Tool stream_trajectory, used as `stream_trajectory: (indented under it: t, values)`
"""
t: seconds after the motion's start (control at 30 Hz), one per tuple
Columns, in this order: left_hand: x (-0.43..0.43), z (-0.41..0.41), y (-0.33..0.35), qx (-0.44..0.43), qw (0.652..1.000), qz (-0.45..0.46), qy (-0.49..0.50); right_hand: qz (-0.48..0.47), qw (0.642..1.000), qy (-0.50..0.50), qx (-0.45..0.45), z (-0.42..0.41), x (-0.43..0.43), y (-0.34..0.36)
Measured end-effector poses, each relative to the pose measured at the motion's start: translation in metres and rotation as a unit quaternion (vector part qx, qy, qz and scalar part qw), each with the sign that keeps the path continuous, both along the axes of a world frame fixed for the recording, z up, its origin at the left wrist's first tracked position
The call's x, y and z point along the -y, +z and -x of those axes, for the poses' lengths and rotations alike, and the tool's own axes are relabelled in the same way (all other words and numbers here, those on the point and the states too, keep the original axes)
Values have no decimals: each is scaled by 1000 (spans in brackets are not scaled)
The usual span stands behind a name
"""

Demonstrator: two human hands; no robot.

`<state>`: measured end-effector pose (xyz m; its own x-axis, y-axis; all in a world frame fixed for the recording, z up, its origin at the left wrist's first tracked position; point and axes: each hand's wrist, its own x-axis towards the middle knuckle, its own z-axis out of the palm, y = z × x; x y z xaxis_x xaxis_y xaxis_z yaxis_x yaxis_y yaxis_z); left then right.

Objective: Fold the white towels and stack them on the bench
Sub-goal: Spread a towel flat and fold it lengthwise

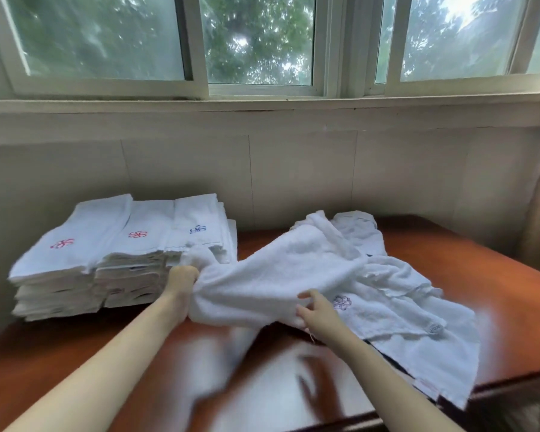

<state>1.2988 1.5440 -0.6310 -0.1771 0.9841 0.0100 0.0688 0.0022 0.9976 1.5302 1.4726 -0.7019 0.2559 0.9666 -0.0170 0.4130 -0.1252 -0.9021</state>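
Head view: folded towels (122, 244) sit stacked at the bench's (293, 394) left end (embroidered flowers on top). Left hand (183, 277) grips a bunched white towel (278, 275); right hand (317, 310) pinches its near edge. Unfolded towels (402, 307) lie heaped rightward.

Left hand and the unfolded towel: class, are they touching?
Touching. The head view shows the left hand gripping a bunched end of the unfolded towel.
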Motion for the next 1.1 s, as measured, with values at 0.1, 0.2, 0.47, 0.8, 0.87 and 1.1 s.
stream_trajectory:
  t: [0.1,0.2,0.47,0.8,0.87,1.1]
  values:
    - [7,44,1,36,997,8,64,21,996,-54,70,9,-9,-1]
    - [15,92,-2,109,991,8,81,24,971,-47,232,34,-14,-2]
    - [33,243,-34,-136,948,40,286,115,832,140,525,101,-16,-14]
    - [25,201,-83,-467,878,102,32,291,783,493,242,166,14,29]
    - [22,171,-91,-457,887,56,-37,292,782,524,168,162,7,28]
    - [29,127,-93,-564,804,36,-183,303,810,501,-31,129,1,2]
